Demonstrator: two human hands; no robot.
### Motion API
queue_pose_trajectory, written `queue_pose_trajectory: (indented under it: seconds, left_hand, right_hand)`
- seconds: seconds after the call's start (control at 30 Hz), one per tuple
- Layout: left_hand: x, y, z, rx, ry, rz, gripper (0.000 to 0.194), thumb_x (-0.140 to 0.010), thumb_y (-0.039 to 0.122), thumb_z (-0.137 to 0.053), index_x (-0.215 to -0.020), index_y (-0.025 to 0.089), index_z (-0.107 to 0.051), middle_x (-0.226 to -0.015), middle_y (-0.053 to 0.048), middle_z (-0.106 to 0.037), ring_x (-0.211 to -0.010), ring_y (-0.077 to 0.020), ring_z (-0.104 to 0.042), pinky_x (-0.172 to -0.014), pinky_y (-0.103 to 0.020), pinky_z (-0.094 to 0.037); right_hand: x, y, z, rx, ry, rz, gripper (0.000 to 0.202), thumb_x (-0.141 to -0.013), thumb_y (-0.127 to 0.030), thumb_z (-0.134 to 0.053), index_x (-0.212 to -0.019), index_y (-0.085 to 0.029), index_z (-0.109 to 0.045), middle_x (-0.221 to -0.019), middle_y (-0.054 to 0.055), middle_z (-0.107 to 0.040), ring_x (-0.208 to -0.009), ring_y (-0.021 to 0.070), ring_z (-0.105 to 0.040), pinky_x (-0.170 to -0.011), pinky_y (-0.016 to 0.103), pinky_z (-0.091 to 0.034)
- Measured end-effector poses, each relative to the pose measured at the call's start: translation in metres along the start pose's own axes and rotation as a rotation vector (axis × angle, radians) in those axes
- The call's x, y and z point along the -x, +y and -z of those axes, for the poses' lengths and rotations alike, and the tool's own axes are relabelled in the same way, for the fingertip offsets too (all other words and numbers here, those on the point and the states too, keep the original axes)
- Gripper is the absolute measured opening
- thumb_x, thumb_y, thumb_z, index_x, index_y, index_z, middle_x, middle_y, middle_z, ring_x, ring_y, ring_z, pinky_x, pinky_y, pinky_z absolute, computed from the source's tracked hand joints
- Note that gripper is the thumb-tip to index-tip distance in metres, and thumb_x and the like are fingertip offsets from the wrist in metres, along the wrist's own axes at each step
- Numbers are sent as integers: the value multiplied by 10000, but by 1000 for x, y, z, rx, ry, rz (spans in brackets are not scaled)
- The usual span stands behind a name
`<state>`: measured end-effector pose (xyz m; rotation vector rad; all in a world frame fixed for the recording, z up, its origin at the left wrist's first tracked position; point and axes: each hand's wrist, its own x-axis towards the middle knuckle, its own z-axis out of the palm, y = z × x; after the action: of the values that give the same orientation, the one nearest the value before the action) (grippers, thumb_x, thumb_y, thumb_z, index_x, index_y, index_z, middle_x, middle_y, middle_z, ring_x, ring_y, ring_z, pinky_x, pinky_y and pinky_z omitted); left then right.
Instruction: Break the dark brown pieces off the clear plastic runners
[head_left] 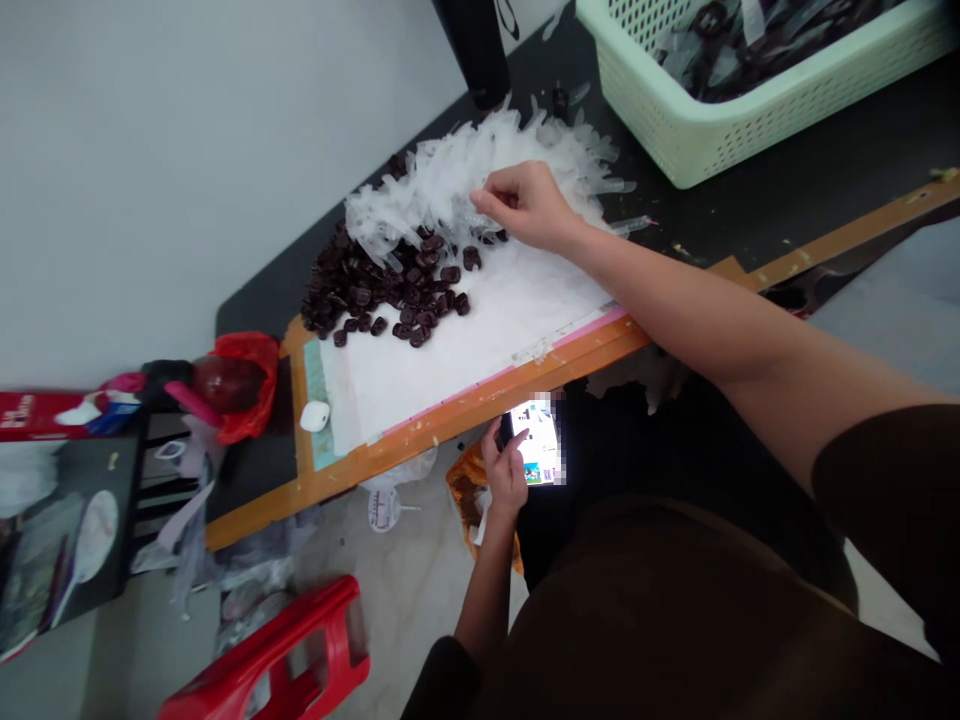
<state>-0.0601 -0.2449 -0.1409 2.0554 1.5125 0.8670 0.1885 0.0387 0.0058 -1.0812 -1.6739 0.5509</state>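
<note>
My left hand [506,470] holds a lit phone [538,440] below the table's front edge, with a finger over its screen. My right hand [525,203] hovers at a pile of clear, whitish plastic pieces [450,170], its fingers curled in; whether anything is between them cannot be made out. Left of that hand, a heap of small dark brown pieces [375,280] lies on a white sheet [495,310] on the table.
A pale green basket [697,120] with dark and clear pieces stands at the back right. Near it is a black cylinder [476,50]. A small white case [315,416] and a red bag [251,385] lie left. A red stool [300,650] is on the floor.
</note>
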Motion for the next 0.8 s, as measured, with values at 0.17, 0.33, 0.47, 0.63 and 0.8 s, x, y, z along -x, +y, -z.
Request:
queue_pose_trajectory:
  seconds: [0.17,0.33,0.47,0.63,0.8]
  left_hand:
    - [0,-1,-2,11,-1,3,447,-971,393,-303,-1176,223,-662,-1391,-118,-411,-1303,-258,-411,-1084,-469,-348]
    - [-1,-1,-2,16,-21,65,460,-973,419,-297,-1222,226,-632,-1418,-121,-372,-1344,-257,-369,-1119,-467,-304]
    - [-5,0,-3,-2,-42,108,490,-965,471,-294,-1268,234,-597,-1435,-117,-338,-1360,-260,-350,-1133,-464,-288]
    - [-10,1,-3,2,-74,139,505,-958,493,-297,-1328,255,-544,-1439,-112,-319,-1363,-262,-340,-1144,-460,-273]
    - [-12,-1,-3,17,-49,91,494,-959,485,-302,-1273,238,-594,-1404,-116,-351,-1330,-259,-374,-1129,-459,-293]
  right_hand:
    - [1,2,0,12,26,86,436,-832,-587,-438,-533,-275,-490,-532,13,-446,-560,190,-396,-586,359,-281]
    - [0,4,-1,-16,20,71,410,-815,-582,-467,-515,-304,-485,-531,18,-471,-567,202,-388,-591,363,-273]
    - [-1,3,-1,-20,29,55,419,-808,-597,-471,-530,-286,-507,-523,12,-439,-560,195,-391,-588,357,-270]
    - [1,-1,0,-23,-9,-77,400,-752,-648,-498,-521,-322,-504,-519,28,-475,-631,233,-420,-601,368,-283]
    - [0,1,0,-46,16,24,409,-786,-622,-449,-499,-335,-495,-538,27,-486,-583,220,-392,-618,375,-266]
